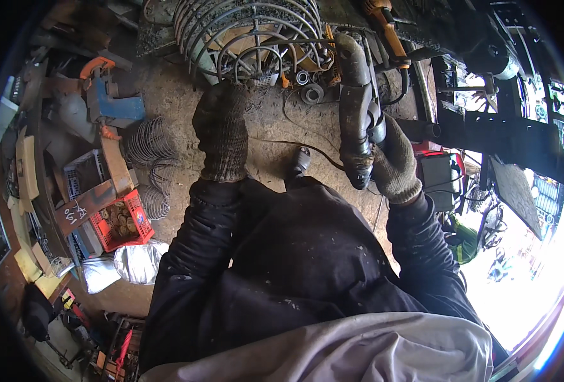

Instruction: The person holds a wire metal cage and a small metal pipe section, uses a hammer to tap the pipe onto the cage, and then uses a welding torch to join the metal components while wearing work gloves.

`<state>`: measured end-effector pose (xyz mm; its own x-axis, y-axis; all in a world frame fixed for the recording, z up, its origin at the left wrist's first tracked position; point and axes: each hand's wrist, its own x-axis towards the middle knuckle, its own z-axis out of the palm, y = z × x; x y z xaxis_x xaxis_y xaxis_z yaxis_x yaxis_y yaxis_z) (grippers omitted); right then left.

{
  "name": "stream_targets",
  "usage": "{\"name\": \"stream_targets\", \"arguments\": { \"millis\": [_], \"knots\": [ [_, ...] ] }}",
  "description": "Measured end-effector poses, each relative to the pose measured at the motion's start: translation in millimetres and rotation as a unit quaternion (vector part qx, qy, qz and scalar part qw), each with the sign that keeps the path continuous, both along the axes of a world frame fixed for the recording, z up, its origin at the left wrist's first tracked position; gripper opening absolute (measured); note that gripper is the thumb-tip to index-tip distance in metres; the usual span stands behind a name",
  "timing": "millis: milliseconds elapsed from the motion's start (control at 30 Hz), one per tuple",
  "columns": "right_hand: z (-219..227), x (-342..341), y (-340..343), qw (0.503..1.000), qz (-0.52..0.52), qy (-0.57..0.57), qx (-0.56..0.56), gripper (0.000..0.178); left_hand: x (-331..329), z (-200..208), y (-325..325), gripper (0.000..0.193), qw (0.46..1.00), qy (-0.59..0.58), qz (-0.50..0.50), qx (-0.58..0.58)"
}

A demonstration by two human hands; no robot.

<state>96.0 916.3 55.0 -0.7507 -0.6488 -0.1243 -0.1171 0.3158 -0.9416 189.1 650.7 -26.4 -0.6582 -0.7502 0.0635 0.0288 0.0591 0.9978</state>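
A round cage of bent metal rods [254,37] stands on the worktop at the top of the view. My left hand [221,130], in a dark, dirty knit glove, is closed at the cage's near edge and appears to grip a rod there; its fingertips are hidden. My right hand [395,162], in a lighter knit glove, is wrapped round a worn grey tool [355,105] with a long body bent at its far end. The tool's exact kind is unclear. It lies to the right of the cage, and its body hides part of my fingers.
An orange power tool [387,28] lies at the far right. Metal rings [312,93] sit near the cage. Wire coils [149,140], a blue and orange clamp-like tool [113,99] and a red crate [121,223] stand on the left. A dark metal beam [504,137] juts in from the right.
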Motion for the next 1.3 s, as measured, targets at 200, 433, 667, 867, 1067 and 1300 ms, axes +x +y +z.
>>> {"name": "stream_targets", "arguments": {
  "millis": [200, 433, 667, 867, 1067, 1300],
  "knots": [
    [-1, -1, 0, 0.999, -0.028, -0.003, -0.028, 0.056, 0, -4, 0, 0.029, 0.999, -0.004, 0.007, -0.033],
    [-2, -2, -3, 0.999, -0.019, -0.020, -0.018, 0.058, -2, 3, 3, 0.026, 1.000, -0.006, 0.016, -0.025],
    [-3, -6, -3, 1.000, 0.001, -0.012, -0.002, 0.058, -3, 9, 2, 0.024, 0.999, -0.027, 0.022, -0.020],
    [-4, -6, -4, 1.000, 0.001, -0.020, -0.016, 0.055, -3, 3, 1, 0.025, 0.998, -0.014, 0.020, -0.057],
    [-3, -5, -5, 0.999, 0.002, -0.026, -0.026, 0.052, -4, 5, 2, 0.022, 0.996, -0.035, 0.031, -0.082],
    [-1, -5, -5, 0.999, -0.001, -0.039, -0.010, 0.053, -4, 7, 3, 0.024, 0.995, -0.043, 0.027, -0.084]
  ]
}}
